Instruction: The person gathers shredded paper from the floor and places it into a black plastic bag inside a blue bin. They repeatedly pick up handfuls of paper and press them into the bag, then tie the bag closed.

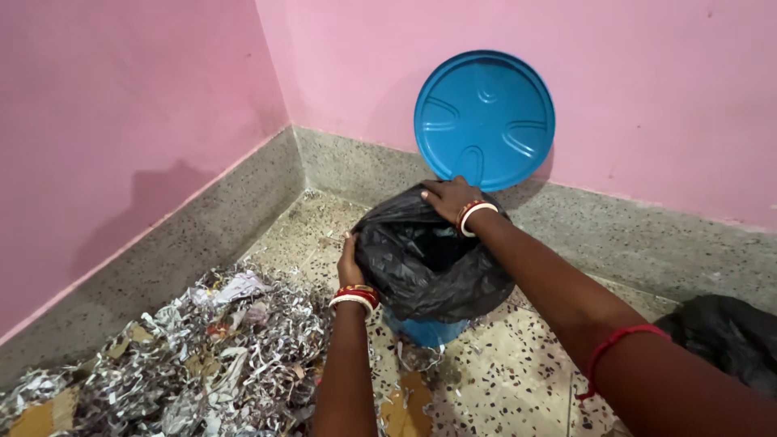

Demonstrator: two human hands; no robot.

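Gripping the crinkled black plastic liner bag [429, 263], your left hand [350, 265] fingers pinch its nine o'clock edge, your right hand [450, 198] clamps twelve o'clock. It already drapes the small blue bin [425, 330]; shredded paper [210, 356] lies at eight o'clock, uncollected.

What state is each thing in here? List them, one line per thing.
Blue bin: upright, lined, mostly covered by the bag.
Black bag: draped over the bin's rim, mouth open.
Blue lid: off the bin, leaning against the pink wall.
Left hand: gripping the bag's near edge.
Right hand: pressing the bag's far edge.
Shredded paper: loose, heaped on the floor.
Second black bag: crumpled on the floor.
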